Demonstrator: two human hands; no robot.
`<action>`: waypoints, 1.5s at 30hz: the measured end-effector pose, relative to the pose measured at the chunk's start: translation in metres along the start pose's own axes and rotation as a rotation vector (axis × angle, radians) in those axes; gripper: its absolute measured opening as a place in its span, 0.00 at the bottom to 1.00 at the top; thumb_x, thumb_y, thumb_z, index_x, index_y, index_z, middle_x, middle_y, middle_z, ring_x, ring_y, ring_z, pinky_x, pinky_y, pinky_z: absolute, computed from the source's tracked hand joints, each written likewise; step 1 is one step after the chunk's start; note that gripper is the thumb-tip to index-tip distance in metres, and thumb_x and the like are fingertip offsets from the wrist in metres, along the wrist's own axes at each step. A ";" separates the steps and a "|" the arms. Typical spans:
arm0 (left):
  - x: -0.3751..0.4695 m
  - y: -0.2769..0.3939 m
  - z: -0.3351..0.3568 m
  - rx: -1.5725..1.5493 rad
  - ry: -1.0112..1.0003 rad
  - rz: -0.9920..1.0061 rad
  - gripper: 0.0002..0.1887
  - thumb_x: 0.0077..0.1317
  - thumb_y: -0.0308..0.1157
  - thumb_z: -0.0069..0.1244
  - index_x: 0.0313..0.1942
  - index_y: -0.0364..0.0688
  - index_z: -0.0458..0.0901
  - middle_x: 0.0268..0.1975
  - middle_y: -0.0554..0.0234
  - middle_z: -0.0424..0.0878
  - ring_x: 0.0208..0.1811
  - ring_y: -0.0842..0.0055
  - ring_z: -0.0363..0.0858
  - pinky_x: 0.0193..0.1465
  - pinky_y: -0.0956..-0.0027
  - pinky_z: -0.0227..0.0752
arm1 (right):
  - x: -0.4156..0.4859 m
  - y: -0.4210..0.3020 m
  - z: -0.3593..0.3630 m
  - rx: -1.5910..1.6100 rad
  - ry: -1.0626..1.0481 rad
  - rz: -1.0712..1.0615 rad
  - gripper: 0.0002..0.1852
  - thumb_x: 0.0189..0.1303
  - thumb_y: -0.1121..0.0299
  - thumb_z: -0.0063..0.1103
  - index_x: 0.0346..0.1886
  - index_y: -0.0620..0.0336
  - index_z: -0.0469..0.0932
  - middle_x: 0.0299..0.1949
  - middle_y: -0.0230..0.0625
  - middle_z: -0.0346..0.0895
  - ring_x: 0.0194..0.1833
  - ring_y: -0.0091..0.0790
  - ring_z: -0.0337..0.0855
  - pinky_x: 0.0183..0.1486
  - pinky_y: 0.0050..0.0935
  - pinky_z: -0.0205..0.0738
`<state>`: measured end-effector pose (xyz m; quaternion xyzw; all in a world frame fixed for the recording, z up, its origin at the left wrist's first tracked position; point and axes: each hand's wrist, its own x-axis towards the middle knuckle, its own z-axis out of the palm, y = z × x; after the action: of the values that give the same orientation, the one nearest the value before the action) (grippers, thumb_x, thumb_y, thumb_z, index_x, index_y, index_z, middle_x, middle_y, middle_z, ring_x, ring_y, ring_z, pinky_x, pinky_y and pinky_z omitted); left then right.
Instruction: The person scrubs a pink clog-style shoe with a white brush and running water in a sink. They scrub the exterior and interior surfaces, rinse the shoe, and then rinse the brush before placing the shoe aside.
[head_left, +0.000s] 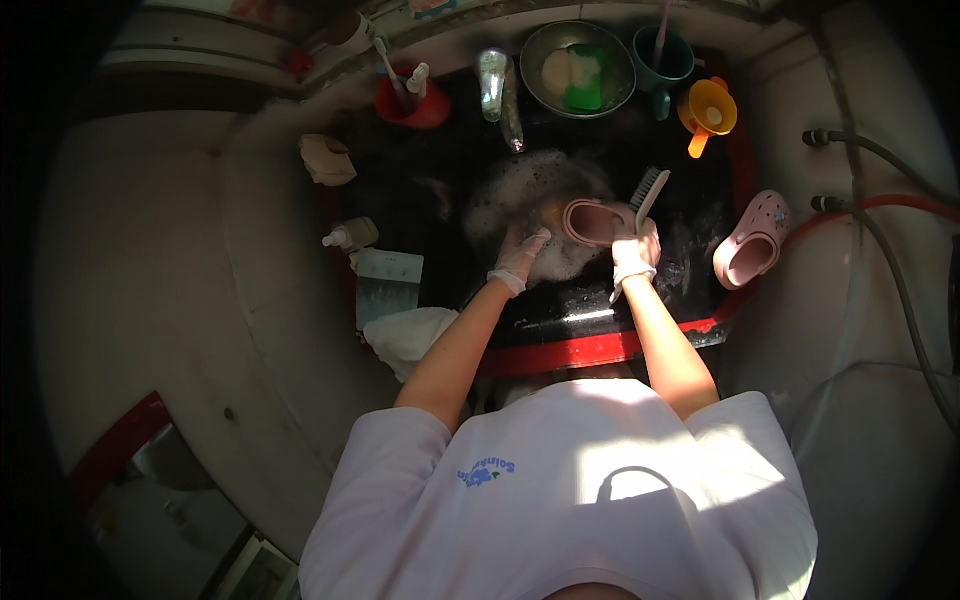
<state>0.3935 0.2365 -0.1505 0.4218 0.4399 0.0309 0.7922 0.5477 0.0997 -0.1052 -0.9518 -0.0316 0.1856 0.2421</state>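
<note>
My right hand (636, 251), in a thin clear glove, grips a pink foam clog (592, 223) by one end. The same hand also holds a white-handled scrub brush (649, 196), its bristles tilted up and left, off the clog. My left hand (520, 256), gloved too, dips into the soapy foam (499, 202) in the black sink basin (420, 176). Its thumb stands apart from the fingers, whose tips blur into the suds. A matching pink clog (750, 244) with small charms rests on the right rim.
A chrome faucet (493, 86) stands at the back. Beside it are a metal bowl (541, 94) with a green sponge (583, 97), a teal mug (675, 67), a yellow cup (701, 112) and a red cup (412, 116). On the left lie a pump bottle (358, 234) and white cloth (405, 337).
</note>
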 end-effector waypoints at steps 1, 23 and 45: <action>0.004 -0.005 0.001 0.033 0.011 0.070 0.46 0.54 0.42 0.60 0.66 0.35 0.51 0.60 0.54 0.66 0.59 0.71 0.68 0.62 0.70 0.61 | -0.003 0.001 0.003 0.033 -0.011 0.001 0.23 0.53 0.54 0.59 0.41 0.66 0.71 0.36 0.52 0.77 0.42 0.54 0.79 0.46 0.43 0.73; 0.064 -0.001 0.026 1.022 0.467 -0.391 0.36 0.60 0.31 0.49 0.66 0.41 0.49 0.61 0.55 0.68 0.58 0.66 0.70 0.58 0.69 0.67 | 0.015 -0.028 0.084 -0.172 -0.291 -0.140 0.16 0.55 0.66 0.53 0.47 0.58 0.76 0.44 0.50 0.78 0.47 0.51 0.79 0.49 0.40 0.74; -0.031 0.015 0.002 -0.850 0.268 -0.405 0.30 0.57 0.59 0.50 0.56 0.55 0.70 0.57 0.67 0.72 0.57 0.63 0.68 0.59 0.40 0.58 | -0.056 -0.011 0.002 0.357 -0.951 0.313 0.09 0.54 0.65 0.53 0.31 0.63 0.74 0.20 0.32 0.71 0.19 0.29 0.69 0.22 0.30 0.64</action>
<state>0.3809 0.2325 -0.1187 -0.0409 0.5598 0.1070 0.8207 0.4952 0.1021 -0.0827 -0.7000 0.0368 0.6329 0.3286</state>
